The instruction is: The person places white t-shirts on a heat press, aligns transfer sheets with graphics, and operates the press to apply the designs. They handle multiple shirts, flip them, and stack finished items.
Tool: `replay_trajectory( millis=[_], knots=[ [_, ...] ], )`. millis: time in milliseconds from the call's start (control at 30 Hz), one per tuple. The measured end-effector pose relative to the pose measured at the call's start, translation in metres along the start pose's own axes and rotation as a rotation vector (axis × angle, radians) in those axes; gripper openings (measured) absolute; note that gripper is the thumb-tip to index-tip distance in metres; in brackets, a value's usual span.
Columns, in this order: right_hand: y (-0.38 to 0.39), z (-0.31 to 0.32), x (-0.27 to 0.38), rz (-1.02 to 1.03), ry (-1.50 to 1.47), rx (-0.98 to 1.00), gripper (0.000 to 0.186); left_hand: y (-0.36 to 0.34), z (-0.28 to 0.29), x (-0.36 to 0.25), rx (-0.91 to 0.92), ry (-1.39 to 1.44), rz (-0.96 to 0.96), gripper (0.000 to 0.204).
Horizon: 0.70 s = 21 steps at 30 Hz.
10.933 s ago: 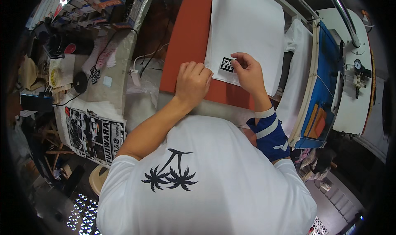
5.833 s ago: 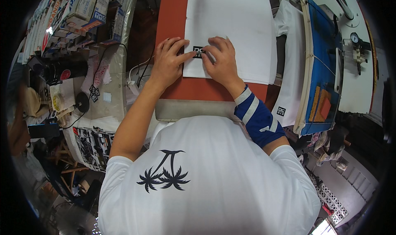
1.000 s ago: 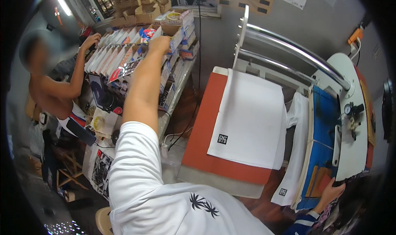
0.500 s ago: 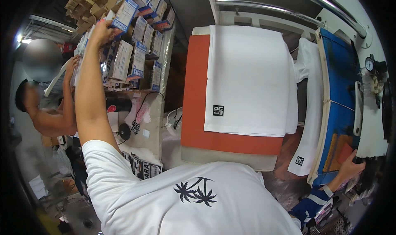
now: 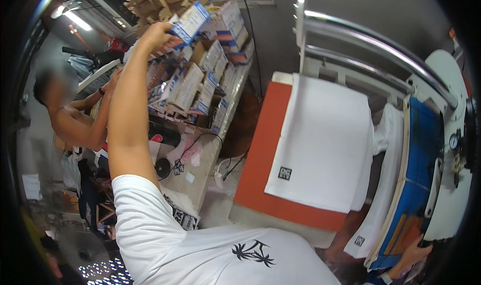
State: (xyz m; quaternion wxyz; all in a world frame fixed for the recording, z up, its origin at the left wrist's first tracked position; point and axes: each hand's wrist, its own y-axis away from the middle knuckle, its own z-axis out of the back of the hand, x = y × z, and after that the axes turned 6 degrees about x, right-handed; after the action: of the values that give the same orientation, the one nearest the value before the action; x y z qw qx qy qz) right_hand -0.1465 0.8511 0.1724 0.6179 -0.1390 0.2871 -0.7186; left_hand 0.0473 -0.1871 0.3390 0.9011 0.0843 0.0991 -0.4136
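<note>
My left hand [image 5: 158, 37] is raised at the upper left, closed on a blue-and-white cardboard box [image 5: 193, 22] above stacked boxes [image 5: 185, 89]. My right hand [image 5: 411, 255], low at the far right, grips a dark handle [image 5: 426, 243] beside the heat press's blue-covered upper plate [image 5: 416, 165]. Between my hands, white fabric [image 5: 320, 129] with a small black square print [image 5: 284, 173] lies on the orange platen [image 5: 265, 114]. A second white piece [image 5: 388, 129], with a similar print, hangs between platen and blue plate.
A shirtless co-worker [image 5: 75, 124] faces the boxes at the left, hands near them. The side table [image 5: 210, 180] carries cords, paper scraps and a black cylinder [image 5: 170, 133]. Chromed bars [image 5: 371, 44] arch over the press; a pressure gauge [image 5: 454, 141] sits at its right.
My hands have left the white fabric, one reaching to the boxes, the other to the press handle. In the last second my left hand has lifted a box from the stack.
</note>
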Motion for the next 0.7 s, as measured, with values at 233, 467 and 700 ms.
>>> replay_trajectory(
  millis=[233, 467, 700],
  knots=[
    [0.001, 0.031, 0.036, 0.065, -0.121, -0.122, 0.059, 0.012, 0.005, -0.034, -0.021, -0.057, 0.045, 0.031],
    [0.0, 0.048, 0.049, 0.217, 0.027, -0.301, 0.057, 0.018, -0.006, -0.024, -0.103, -0.295, -0.132, 0.028],
    [-0.002, 0.027, 0.036, 0.2, 0.016, -0.243, 0.062, 0.019, 0.003, -0.025, -0.105, -0.359, -0.12, 0.027]
  ],
)
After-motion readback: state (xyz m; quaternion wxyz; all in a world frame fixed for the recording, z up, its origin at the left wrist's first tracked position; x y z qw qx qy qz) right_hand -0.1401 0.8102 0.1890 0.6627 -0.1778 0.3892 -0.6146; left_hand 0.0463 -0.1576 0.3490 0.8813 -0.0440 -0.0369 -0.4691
